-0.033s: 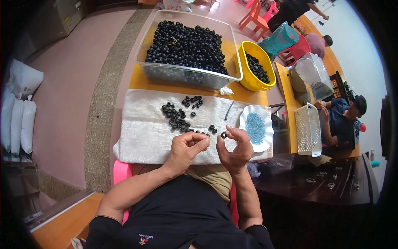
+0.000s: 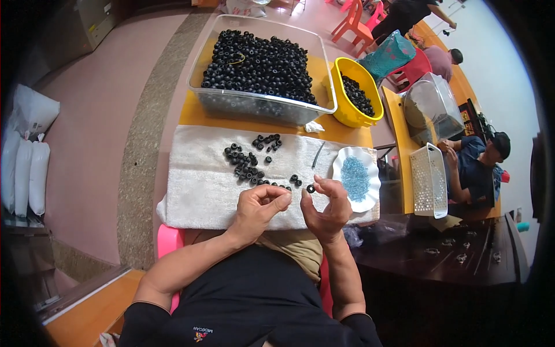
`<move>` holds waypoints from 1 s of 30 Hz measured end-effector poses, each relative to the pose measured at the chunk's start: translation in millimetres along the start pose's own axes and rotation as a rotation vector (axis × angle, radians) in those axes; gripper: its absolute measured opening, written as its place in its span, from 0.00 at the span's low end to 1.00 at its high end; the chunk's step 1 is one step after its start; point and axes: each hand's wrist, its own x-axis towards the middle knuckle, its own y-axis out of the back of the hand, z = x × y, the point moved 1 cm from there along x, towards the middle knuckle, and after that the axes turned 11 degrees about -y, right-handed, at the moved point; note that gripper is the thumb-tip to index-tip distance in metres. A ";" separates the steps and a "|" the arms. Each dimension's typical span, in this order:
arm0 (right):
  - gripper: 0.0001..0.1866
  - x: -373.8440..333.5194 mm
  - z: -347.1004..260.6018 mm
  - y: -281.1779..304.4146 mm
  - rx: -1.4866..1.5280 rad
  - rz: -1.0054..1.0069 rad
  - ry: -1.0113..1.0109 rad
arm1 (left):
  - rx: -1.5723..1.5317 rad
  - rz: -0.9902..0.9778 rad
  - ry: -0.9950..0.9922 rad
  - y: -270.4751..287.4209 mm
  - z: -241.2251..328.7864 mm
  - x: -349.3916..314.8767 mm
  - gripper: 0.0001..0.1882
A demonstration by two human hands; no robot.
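My right hand (image 2: 328,211) pinches a small black ring-shaped part (image 2: 311,188) between thumb and fingertip, its hole facing me. My left hand (image 2: 260,209) is closed in a pinch just beside it; anything between its fingertips is too small to make out. Both hands hover over the near edge of a white towel (image 2: 196,191). Past them on the towel lie loose black ring-shaped parts (image 2: 248,165) in a scattered group. To the right, a white scalloped plate (image 2: 374,176) holds small clear bluish pieces (image 2: 355,179). A thin dark stick-like piece (image 2: 318,155) lies near the plate.
Beyond the towel stands a large clear bin (image 2: 260,95) full of black parts. A yellow basin (image 2: 341,113) with more of them is beside it. At right are a white perforated basket (image 2: 429,179) and a seated person (image 2: 474,162). White sacks (image 2: 37,176) stand at left.
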 end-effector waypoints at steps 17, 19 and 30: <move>0.10 126.4 82.0 59.8 -0.304 0.148 -0.015 | 0.183 -0.027 -0.026 2.8 -0.1 -3.6 0.08; 0.10 152.8 97.9 62.7 -0.293 0.161 -0.065 | 0.163 0.001 -0.070 0.1 -2.8 -3.3 0.09; 0.08 123.4 91.7 46.0 -0.245 -0.190 -0.227 | 0.207 -0.012 -0.058 6.3 -1.0 -1.0 0.07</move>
